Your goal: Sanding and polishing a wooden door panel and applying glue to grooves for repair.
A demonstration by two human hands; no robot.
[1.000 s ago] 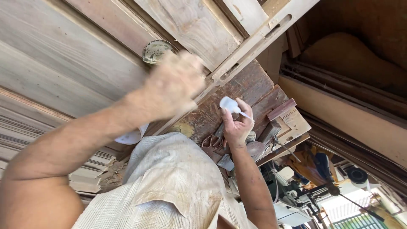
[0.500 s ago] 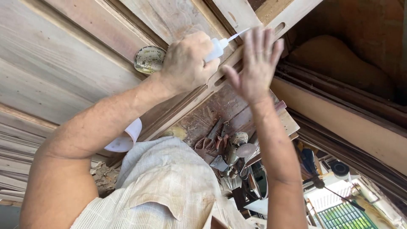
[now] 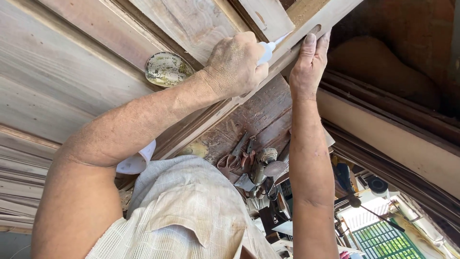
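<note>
Head view: left hand (image 3: 237,62) clenches a white squeeze bottle (image 3: 267,49), its nozzle on a slotted wooden rail (image 3: 330,17) — right hand (image 3: 309,64) lies open-fingered on the rail just beside it; round dish (image 3: 166,69) nearby.

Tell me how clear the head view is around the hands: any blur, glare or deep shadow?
Head view: left hand gripping the white bottle and right hand on the slotted wooden rail are sharp and evenly lit; upper right corner lies in deep shadow; bright daylight washes out the lower right; the image looks upside down.
</note>
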